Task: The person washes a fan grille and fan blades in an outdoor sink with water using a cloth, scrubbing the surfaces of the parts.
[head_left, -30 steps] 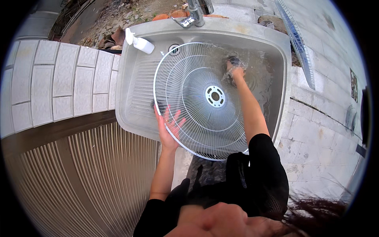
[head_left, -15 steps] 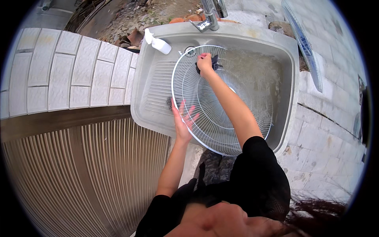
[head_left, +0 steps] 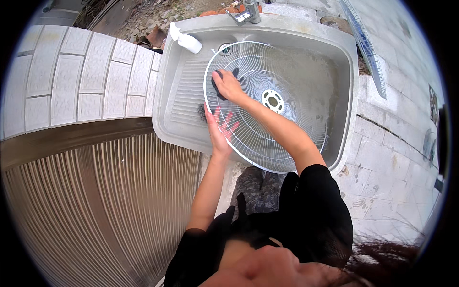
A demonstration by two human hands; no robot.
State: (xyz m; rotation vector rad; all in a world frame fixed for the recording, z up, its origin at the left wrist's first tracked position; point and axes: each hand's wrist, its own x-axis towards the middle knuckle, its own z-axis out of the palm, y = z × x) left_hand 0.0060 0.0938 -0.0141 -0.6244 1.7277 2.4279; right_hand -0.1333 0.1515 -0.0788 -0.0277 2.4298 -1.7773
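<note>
Okay, so we've got a big round fan grille (head_left: pixel 265 99) across the middle of the grey sink (head_left: pixel 306 28), its near edge reaching the sink's near side. Our hands: the left hand (head_left: pixel 218 136), at the sink's near left, has its fingers spread wide behind the wires with the grille's rim against it. Our right hand (head_left: pixel 229 87), over the sink's left half, is bunched around a dark cloth (head_left: pixel 216 90) on the wires. There's murky water (head_left: pixel 313 67) in the sink's right side, plus a white spray bottle (head_left: pixel 190 44) at its far left corner.
</note>
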